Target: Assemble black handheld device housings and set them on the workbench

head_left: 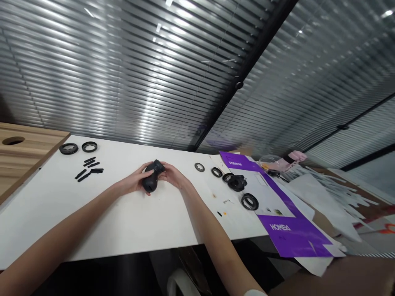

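Note:
Between my hands, above the white table, is a black bulb-shaped part with a ribbed, squarish neck. My left hand wraps the rounded body from the left, its thumb lying across the front. At the upper right, my right hand has its fingers closed on the neck, and some fingertips are hidden behind it. Several short black strips lie left of my hands. Two black rings rest beyond the strips. To the right are a thin grey ring and a black ring.
A purple and white printed sheet covers the table's right end, with a thick black ring and a dark clustered part at its edge. A wooden box stands left. Metal blinds rise behind. White paper lies far right.

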